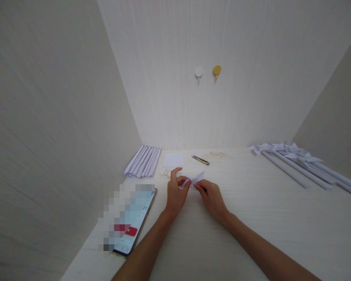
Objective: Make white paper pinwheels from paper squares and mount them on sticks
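Observation:
Between my two hands is a small piece of folded white paper, its pointed corner sticking up on the right. My left hand pinches the paper's left part between thumb and fingers, with the index finger raised. On the other side, my right hand grips the lower right part with thumb and fingertips. Just behind my left hand lie pale loops, perhaps rubber bands. A white paper sheet or stack lies farther back, beside a pair of thread snips.
Rolled white paper tubes lie side by side at the back left. A phone with a lit screen rests at the left. Paper sticks with folded paper tops are heaped at the right. White and yellow hooks hang on the back wall.

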A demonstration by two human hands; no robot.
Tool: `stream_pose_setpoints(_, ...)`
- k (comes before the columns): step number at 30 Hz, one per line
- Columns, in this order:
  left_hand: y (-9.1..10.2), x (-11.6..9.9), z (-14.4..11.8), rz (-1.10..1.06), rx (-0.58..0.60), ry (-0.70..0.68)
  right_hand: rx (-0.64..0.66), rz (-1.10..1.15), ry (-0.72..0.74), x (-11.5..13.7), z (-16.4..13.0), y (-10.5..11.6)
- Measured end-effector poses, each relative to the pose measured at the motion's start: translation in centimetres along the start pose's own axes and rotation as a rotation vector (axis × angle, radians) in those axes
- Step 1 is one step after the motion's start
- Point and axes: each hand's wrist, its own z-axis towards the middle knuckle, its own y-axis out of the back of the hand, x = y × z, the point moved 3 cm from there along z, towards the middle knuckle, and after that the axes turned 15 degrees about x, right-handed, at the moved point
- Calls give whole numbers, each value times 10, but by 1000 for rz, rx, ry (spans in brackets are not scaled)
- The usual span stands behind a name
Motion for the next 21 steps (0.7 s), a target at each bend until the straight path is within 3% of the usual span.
stream_pose_setpoints(8, -3, 1, 0, -29, 11, 1, 35, 64, -35, 0, 2, 1)
stream_pose_setpoints(15, -2, 2, 0, 0, 11, -4, -127, 80, -89, 1, -2, 7)
stream_pose_setpoints(21, -3, 4, 0, -53, -28, -8, -100, 109, -81, 2, -1, 6)
